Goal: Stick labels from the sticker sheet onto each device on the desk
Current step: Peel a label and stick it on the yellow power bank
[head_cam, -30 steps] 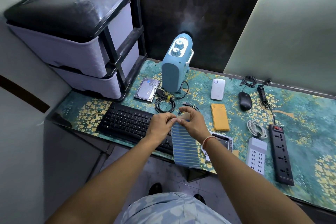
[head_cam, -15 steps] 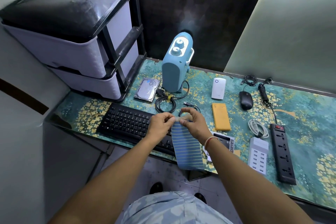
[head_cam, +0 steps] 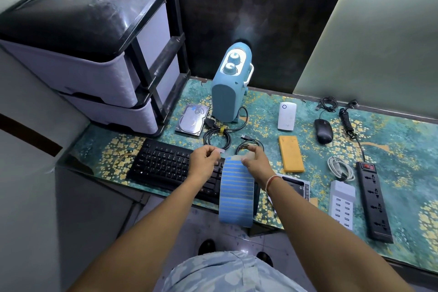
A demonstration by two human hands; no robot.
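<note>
- Sticker sheet (head_cam: pixel 235 193) hangs down over the front edge of the bench (head_cam: pixel 391 173), just past the right end of the keyboard (head_cam: pixel 170 166).
- Right hand (head_cam: pixel 254 161) pinches the top of the sheet.
- Left hand (head_cam: pixel 205 160) pinches a small pale label (head_cam: pixel 221 151), held a little apart from the sheet.
- Blue heater (head_cam: pixel 228 92) stands at the back, with a hard drive (head_cam: pixel 192 119) to its left.
- Yellow pad (head_cam: pixel 291 153), mouse (head_cam: pixel 323 131) and power strip (head_cam: pixel 374 201) lie to the right.
</note>
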